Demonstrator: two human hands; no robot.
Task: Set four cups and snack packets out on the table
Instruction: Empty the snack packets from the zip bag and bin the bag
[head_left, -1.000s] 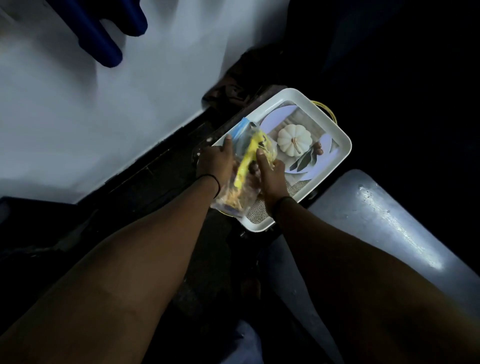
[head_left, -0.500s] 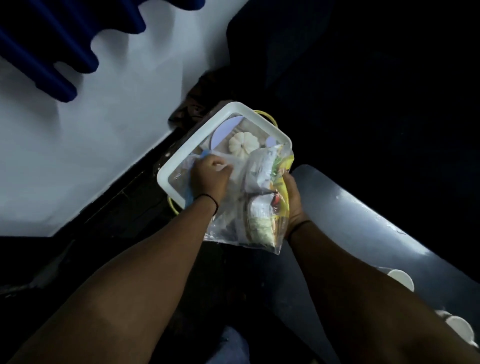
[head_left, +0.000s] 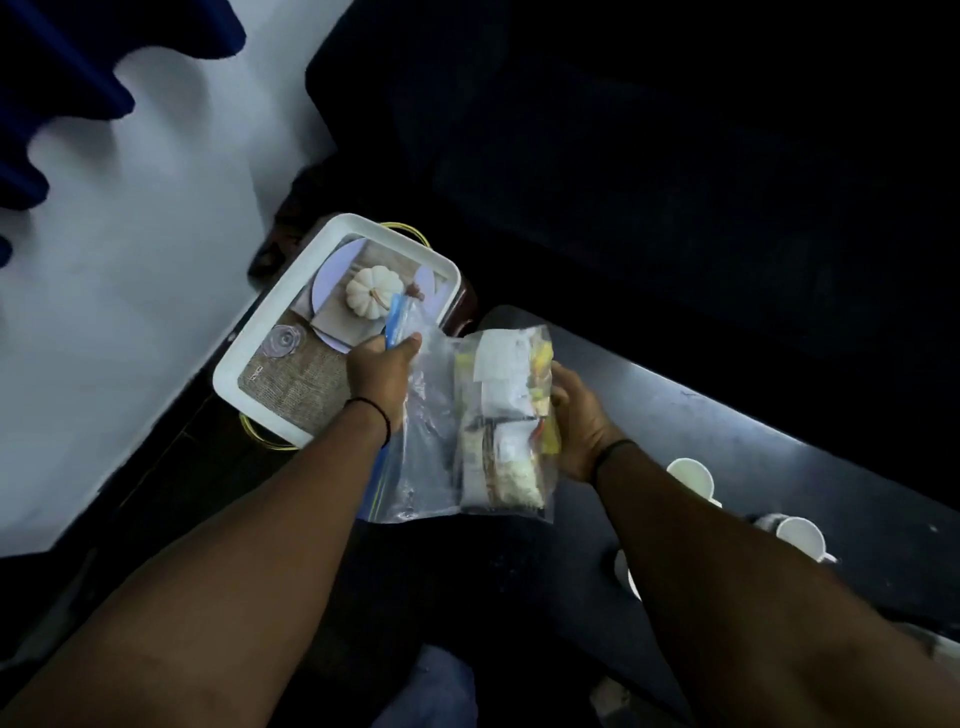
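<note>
A clear zip bag (head_left: 441, 431) holding several snack packets (head_left: 506, 415) hangs between my hands, just right of the tray. My left hand (head_left: 382, 374) grips the bag's blue zip edge at its left side. My right hand (head_left: 579, 421) is closed on the bag's right side, where the packets bunch up. White cups stand on the dark table (head_left: 779, 467) behind my right forearm: one cup (head_left: 691, 475), a second cup (head_left: 800, 538), and the rim of a third cup (head_left: 626, 574) mostly hidden by my arm.
A white-rimmed tray (head_left: 270, 332) with a printed pumpkin picture sits on a low dark stand left of the table. A white wall (head_left: 130, 260) runs along the left. The area beyond the table is dark.
The bag has been lifted off the tray and carried right toward the table's end. The view shifted, bringing the cups on the table into sight.
</note>
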